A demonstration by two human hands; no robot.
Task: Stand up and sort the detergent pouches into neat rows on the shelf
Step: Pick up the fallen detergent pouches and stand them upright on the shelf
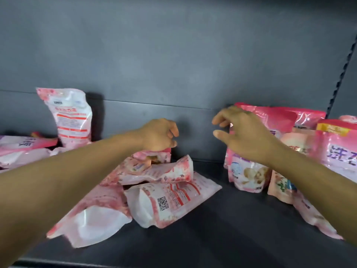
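Detergent pouches (160,182), pink and white, lie scattered on a dark shelf (222,229) backed by a grey panel (173,55). Near the middle of the shelf, several lie flat in a loose heap, overlapping one another: one with a printed square code (170,202) faces up towards the front edge, a crumpled one (154,172) lies across the top, and a mostly white one (92,219) lies closest to the front edge on the left. Towards the back left corner, one pouch (70,118) stands upright, leaning against the back panel, with more pouches lying flat (23,149) beside it at the left edge. On the right side, a group of pouches (249,171) stands upright in a cluster reaching to the back panel, with another one (340,149) bearing large purple characters nearer the right edge.

Both bare arms of a person reach in from the front. The left hand (158,135) hovers just above the back of the central heap, fingers curled inward, holding nothing as far as can be seen. The right hand (243,132) is at the top of the upright cluster on the right, thumb and fingers spread apart in a loose claw; whether its grip touches the pouch top cannot be told. A slotted upright rail (342,74) runs up the right side.
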